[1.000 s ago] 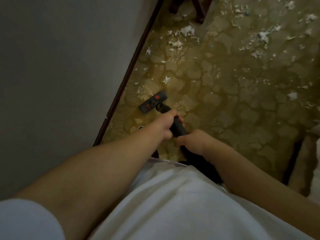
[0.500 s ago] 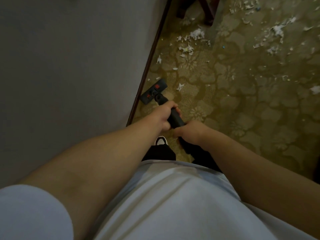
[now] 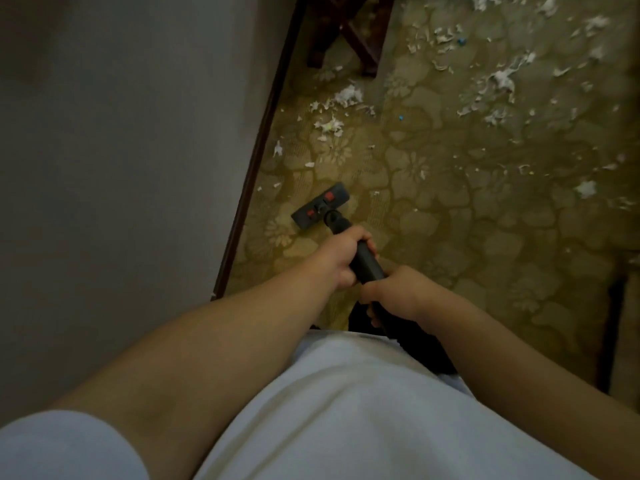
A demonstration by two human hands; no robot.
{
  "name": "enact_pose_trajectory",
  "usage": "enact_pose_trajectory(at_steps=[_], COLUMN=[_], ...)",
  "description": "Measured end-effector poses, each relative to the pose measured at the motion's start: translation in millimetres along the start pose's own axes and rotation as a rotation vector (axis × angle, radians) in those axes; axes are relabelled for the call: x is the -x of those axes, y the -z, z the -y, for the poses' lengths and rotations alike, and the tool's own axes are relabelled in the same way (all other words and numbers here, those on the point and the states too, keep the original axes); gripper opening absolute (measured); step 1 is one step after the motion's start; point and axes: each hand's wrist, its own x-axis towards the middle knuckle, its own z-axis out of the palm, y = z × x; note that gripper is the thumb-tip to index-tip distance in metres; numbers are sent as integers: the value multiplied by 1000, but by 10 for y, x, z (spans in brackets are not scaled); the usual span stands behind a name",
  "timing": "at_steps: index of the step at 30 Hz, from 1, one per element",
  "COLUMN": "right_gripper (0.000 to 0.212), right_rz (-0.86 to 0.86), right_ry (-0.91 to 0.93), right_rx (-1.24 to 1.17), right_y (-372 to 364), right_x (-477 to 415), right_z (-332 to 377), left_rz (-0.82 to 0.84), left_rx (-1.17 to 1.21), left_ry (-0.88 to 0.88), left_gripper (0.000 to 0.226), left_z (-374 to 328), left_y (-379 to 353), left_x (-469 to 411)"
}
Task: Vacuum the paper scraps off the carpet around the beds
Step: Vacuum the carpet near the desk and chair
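The left hand [image 3: 341,258] and right hand [image 3: 394,289] are both gripping the rigid-looking vacuum tube [image 3: 367,261] mid-shaft, its head [image 3: 320,206] resting on the carpet [image 3: 450,220] near the left wall [image 3: 121,150]. Paper scraps [image 3: 346,95], likely feather-light, are lying farther ahead.

A grey wall [image 3: 121,133] with dark baseboard [image 3: 265,133] runs left; crossed wooden legs [image 3: 354,40] stand beyond.

So the vacuum's floor head [image 3: 320,210] is a flat dark grey bar with two red patches on top, sitting flat on the carpet [image 3: 450,209] at a slant, near the baseboard [image 3: 256,168]. Its black tube [image 3: 367,261] comes up and back from the middle. The carpet's olive-gold with a flowery pattern. Torn white paper scraps [image 3: 346,95] are everywhere ahead of the head and thicker off to the right, plus a few tiny bits close by it.
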Motion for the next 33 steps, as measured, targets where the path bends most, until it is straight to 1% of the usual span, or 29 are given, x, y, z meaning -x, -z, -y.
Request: enact_pose_trajectory(at_steps=[3,7,11,16,21,25,29,33], right_gripper=[22,22,21,19,21,17,21,22], right_rz=[-11,-24,-40,-57,-62,-43,-45,-71], right_ry=[-34,-53,-49,-43,-25,-16,-24,-32], right_rx=[-81,-143,-234,-301,-309,-329,-309,-332], right_y=[528,1100,1455,1735,1903,1977,2043,2035], right_x=[117,257,330,305,190,20,-261,-569], right_z=[-269,-542,-649,-525,-222,178,769,1513], left_rz=[9,40,57,58,77,79,85,95], left_rx=[-45,-95,-150,-201,-195,-197,-206,-242], left_ry=[15,56,72,50,43,25,28,36], left_gripper=[27,24,21,18,14,10,9,15], left_z=[151,281,291,109,-250,-668,-1298,-2078], left_y=[-629,-1294,-1724,-2045,-2122,-2084,-1984,-1874], left_x=[-8,-14,-38,-108,-201,-345,-543,-732])
